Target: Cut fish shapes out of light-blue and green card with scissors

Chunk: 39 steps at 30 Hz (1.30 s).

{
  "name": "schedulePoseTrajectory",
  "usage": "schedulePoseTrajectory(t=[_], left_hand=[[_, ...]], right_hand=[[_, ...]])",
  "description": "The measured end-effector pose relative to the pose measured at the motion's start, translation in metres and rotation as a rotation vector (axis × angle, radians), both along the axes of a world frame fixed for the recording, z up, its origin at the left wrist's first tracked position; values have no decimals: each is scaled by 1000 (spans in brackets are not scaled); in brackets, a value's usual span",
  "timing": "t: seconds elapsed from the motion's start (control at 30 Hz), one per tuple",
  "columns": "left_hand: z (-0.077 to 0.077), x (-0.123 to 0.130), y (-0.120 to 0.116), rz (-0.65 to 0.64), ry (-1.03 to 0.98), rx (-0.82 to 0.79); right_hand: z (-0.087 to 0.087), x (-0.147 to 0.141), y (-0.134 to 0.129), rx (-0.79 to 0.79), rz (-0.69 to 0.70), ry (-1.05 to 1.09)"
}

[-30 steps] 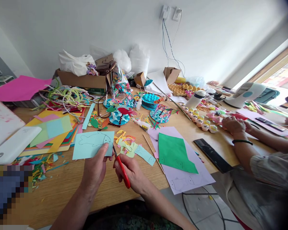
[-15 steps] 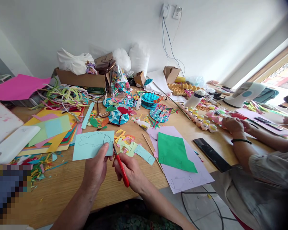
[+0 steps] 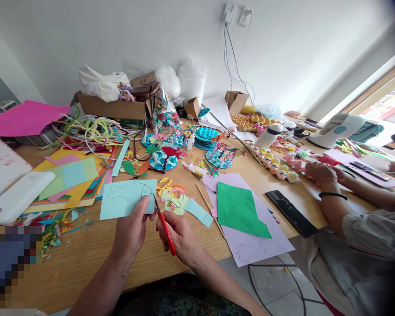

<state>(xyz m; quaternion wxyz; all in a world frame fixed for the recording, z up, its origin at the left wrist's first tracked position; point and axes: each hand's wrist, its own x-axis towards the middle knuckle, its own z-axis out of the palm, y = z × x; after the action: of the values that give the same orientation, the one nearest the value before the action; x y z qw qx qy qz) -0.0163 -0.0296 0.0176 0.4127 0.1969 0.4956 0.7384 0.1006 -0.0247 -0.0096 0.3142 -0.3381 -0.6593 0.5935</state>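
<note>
A light blue paper (image 3: 118, 206) with a fish outline drawn on it is pinched in my left hand (image 3: 134, 228), the thumb lying over the fish's head. My right hand (image 3: 177, 235) grips red-handled scissors (image 3: 167, 232), whose blades point up at the paper's right edge. Yellow and green paper scraps (image 3: 171, 197) lie just beyond the scissors, beside a small blue piece (image 3: 199, 213) with pencil lines. To the right, a green sheet (image 3: 237, 210) rests on a lilac sheet (image 3: 266, 248) bearing drawn outlines.
Coloured paper sheets (image 3: 69, 175) and pipe cleaners (image 3: 95, 131) are at the left. Blue decorated discs (image 3: 163, 161) stand behind the scraps. A black phone (image 3: 291, 213) lies at the right, near another person's hands (image 3: 321, 171). A thin stick (image 3: 210, 210) lies beside the lilac sheet.
The fingers of my right hand have shifted slightly on the scissor handles. The blue paper and my left hand look almost the same.
</note>
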Motion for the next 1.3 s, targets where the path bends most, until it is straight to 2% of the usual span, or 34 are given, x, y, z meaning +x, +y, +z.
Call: schedulePoseTrajectory(t=[0.1,0.33,0.57,0.77,0.93,1.3], left_hand=[[0,0,1,4,-3,-3],[1,3,-1,6,-25,-30],[2,6,-2,25,-66,-68],[-3,6,-2,-10,-51,-43],[-6,4,-3,-31,-43,-56],[-9,4,-3,-39,11,-36]], right_hand=[[0,-1,0,-18,1,5],[2,-4,0,-172,11,110],[0,-2,-1,-206,1,111],[-8,-1,0,-92,-21,37],[-11,0,0,-58,-23,36],[-9,-1,-3,-207,11,105]])
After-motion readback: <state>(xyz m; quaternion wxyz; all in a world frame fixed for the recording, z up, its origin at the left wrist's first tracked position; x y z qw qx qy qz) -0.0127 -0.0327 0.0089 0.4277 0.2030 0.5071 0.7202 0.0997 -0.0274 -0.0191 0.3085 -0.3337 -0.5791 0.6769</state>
